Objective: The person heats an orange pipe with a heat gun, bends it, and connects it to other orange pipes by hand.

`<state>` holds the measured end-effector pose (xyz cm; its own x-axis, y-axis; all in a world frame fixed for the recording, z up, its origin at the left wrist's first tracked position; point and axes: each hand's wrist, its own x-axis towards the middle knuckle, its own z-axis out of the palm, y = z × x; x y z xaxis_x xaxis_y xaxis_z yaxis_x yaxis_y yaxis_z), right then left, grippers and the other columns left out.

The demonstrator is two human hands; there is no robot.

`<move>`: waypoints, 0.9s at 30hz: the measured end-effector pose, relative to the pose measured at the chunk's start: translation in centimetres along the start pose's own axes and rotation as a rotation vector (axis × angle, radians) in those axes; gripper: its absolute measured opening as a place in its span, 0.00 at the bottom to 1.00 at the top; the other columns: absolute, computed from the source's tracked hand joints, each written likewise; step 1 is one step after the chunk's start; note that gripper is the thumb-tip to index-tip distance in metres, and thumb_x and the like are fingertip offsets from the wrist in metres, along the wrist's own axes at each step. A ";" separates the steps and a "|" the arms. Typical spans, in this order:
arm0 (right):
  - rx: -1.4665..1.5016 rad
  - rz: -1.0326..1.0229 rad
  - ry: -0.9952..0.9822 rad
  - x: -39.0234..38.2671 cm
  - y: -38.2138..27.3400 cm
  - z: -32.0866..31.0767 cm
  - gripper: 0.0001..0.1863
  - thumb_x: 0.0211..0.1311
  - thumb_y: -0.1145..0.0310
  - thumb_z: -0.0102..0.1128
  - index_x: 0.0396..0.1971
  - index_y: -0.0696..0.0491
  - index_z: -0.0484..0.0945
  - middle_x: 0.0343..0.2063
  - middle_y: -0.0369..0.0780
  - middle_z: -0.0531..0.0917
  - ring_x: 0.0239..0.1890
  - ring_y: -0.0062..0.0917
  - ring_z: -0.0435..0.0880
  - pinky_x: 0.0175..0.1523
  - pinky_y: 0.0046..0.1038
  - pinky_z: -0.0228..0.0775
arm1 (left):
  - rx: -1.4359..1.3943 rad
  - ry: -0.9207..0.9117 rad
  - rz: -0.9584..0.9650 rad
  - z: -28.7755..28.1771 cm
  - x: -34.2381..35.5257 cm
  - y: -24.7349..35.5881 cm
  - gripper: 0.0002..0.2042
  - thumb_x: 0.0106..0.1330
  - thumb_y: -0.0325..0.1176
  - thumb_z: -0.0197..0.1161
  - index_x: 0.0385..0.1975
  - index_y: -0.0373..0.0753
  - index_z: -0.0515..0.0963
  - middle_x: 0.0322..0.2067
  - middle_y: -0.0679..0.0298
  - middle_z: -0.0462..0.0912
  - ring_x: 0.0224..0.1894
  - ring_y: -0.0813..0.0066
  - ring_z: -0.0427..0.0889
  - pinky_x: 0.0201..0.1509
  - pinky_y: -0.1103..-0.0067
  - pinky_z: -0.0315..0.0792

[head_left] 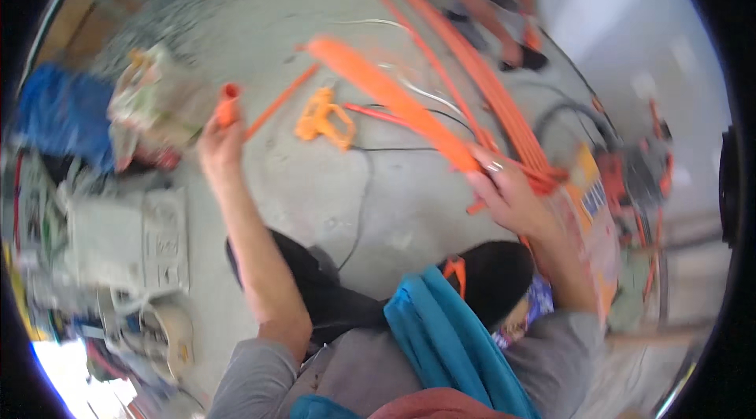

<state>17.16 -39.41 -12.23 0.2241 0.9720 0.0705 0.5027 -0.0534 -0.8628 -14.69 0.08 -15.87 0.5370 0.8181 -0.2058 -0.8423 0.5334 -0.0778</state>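
From where I sit, my left hand (223,147) has its fingers wrapped around a short orange fitting (228,104), its open mouth poking up past the fingertips. My right hand (508,194) is closed around the near end of a wide orange pipe (394,104), which slants up and leftward out of that grip, so its far end points into the gap between my hands, well apart from the fitting.

That length is held at one end only, and its far part is smeared in my feed; I judge that a loose grip would let the tip droop or twist, and that I could easily misjudge where it ends. Below that raised pipe lies a yellow pistol-shaped tool (324,121), between my two grips; a low sweep could knock it. Its black cord (368,190) trails toward my knees, where a foot might snag it. Just beyond my right grip, a bundle of orange pipes (504,116) runs away along the floor, and a careless swing could catch it. Past that, a co-worker's hand (512,53) is low to the ground, so a long reach that way risks a bump.

As for writing, a yellow package (587,183) just right of my right grip carries dark blue print, and a grey case (118,238) below my left hand shows markings; I can't read either reliably. I make out no lettering on the held pieces.
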 end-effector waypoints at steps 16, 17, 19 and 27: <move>-0.117 -0.172 0.028 1.7 -4.3 0.6 0.26 0.77 0.62 0.48 0.70 0.54 0.65 0.28 0.50 0.79 0.31 0.44 0.80 0.39 0.40 0.70 | 0.203 -0.097 0.014 4.9 6.7 -0.3 0.14 0.71 0.28 0.48 0.21 0.44 0.56 0.15 0.70 0.55 0.17 0.77 0.59 0.23 0.80 0.60; -0.097 -0.154 0.014 2.1 -4.4 0.8 0.25 0.77 0.63 0.48 0.69 0.56 0.66 0.28 0.51 0.80 0.30 0.46 0.81 0.39 0.42 0.70 | 0.226 -0.150 -0.008 5.9 6.9 -0.5 0.16 0.72 0.29 0.50 0.20 0.45 0.57 0.14 0.71 0.53 0.16 0.79 0.57 0.20 0.82 0.59; -0.126 -0.203 0.098 2.4 -4.1 1.3 0.24 0.77 0.63 0.48 0.68 0.56 0.67 0.27 0.52 0.80 0.30 0.47 0.81 0.38 0.43 0.70 | 0.262 -0.242 -0.046 7.8 8.8 -0.4 0.17 0.74 0.31 0.49 0.19 0.45 0.56 0.13 0.71 0.53 0.15 0.79 0.57 0.20 0.81 0.58; -0.253 -0.145 0.125 3.3 -7.7 0.2 0.25 0.77 0.61 0.50 0.68 0.54 0.69 0.25 0.47 0.80 0.26 0.36 0.81 0.34 0.35 0.70 | 0.289 -0.581 -0.183 16.8 12.8 -1.4 0.26 0.81 0.47 0.47 0.15 0.47 0.57 0.12 0.74 0.54 0.13 0.82 0.59 0.19 0.82 0.61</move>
<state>13.86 -35.78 -5.47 0.2278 0.9389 0.2578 0.7251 0.0132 -0.6885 -5.90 13.43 -2.00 0.6755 0.6487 0.3507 -0.7326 0.6444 0.2191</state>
